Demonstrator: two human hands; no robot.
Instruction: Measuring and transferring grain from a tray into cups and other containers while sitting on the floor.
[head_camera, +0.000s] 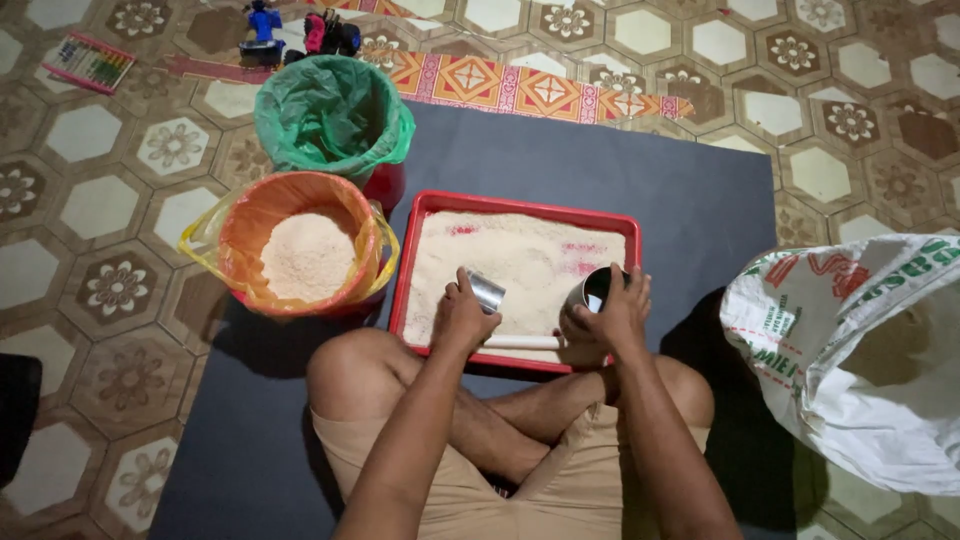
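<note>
The white sack (860, 350) is cut off at the right edge, its contents hidden.

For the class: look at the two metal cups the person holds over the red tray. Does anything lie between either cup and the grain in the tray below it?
Nothing visible does. The left hand grips one metal cup and the right hand grips the other cup, both directly above the grain in the red tray. A white stick lies nearer the body, aside.

Far left of the dark grey mat (620, 170) stands a bucket lined with green plastic (332, 115), and just nearer, an orange-lined bucket (300, 245) holding pale grain. A white printed sack (860, 350) slumps at the right (its mouth open). On the patterned tile floor (90, 200) far back lie a bright woven strip (530, 90) and small toys (300, 35).
</note>
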